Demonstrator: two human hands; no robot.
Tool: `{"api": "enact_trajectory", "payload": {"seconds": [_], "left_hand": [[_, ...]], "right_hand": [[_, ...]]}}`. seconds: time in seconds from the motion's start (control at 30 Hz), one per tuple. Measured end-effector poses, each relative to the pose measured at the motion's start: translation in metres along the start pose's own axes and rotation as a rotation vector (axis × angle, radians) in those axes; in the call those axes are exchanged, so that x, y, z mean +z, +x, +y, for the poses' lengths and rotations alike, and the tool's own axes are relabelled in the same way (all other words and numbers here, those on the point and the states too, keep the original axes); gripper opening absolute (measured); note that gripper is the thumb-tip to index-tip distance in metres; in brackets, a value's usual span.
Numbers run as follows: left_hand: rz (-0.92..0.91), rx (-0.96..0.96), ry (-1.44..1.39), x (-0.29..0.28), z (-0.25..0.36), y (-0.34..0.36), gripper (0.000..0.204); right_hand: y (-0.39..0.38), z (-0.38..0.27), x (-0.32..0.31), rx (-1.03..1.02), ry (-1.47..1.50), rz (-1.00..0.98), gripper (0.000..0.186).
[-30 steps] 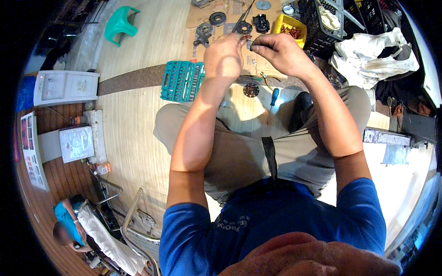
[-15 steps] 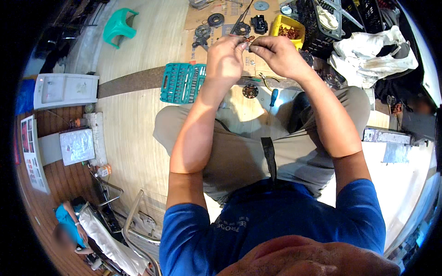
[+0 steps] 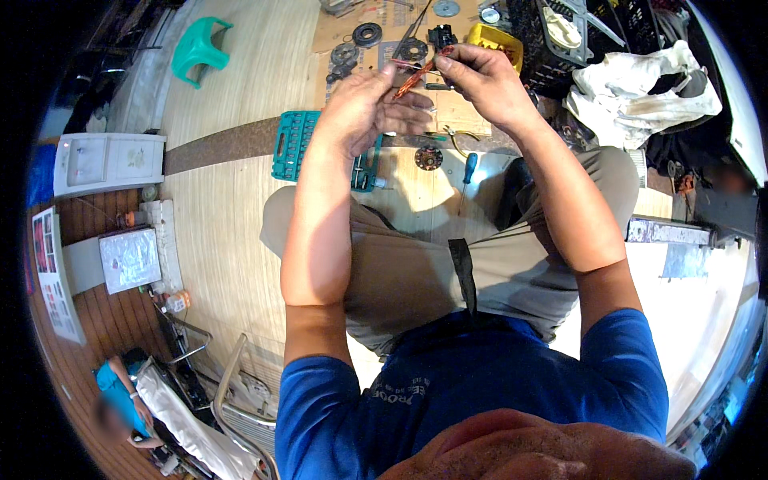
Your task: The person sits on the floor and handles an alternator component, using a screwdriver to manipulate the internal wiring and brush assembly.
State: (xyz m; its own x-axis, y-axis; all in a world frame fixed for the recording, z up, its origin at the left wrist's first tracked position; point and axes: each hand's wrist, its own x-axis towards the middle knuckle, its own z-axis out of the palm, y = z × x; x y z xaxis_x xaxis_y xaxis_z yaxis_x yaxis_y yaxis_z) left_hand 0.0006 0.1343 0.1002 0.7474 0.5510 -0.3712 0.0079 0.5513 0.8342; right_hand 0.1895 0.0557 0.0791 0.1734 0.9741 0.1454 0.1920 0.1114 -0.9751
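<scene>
Above the flat brown cardboard sheet (image 3: 474, 120), inside its near edge, the right hand (image 3: 484, 80) pinches copper-coloured twisted wires (image 3: 412, 82); the left hand (image 3: 360, 108) is loosely spread.

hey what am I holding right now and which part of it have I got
A bundle of copper-coloured wire, pinched at its far end by your right hand. Your left hand is open near the other end; contact there is unclear.
</scene>
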Motion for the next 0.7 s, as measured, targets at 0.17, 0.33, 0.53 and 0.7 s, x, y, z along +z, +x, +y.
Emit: {"api": "enact_trajectory", "payload": {"seconds": [0.17, 0.33, 0.53, 0.7], "left_hand": [[-0.168, -0.027, -0.005, 0.000, -0.010, 0.006, 0.031], [0.359, 0.557, 0.788, 0.020, -0.032, 0.017, 0.019], [0.438, 0.924, 1.014, 0.031, -0.039, 0.016, 0.017], [-0.130, 0.051, -0.137, 0.022, -0.014, 0.004, 0.029]], "right_hand": [[0.001, 0.002, 0.005, -0.003, -0.045, 0.030, 0.026], [-0.004, -0.002, 0.013, 0.008, -0.087, 0.159, 0.031], [0.000, 0.002, 0.008, 0.068, 0.072, 0.163, 0.031], [0.000, -0.001, -0.002, 0.096, 0.110, 0.081, 0.030]]}}
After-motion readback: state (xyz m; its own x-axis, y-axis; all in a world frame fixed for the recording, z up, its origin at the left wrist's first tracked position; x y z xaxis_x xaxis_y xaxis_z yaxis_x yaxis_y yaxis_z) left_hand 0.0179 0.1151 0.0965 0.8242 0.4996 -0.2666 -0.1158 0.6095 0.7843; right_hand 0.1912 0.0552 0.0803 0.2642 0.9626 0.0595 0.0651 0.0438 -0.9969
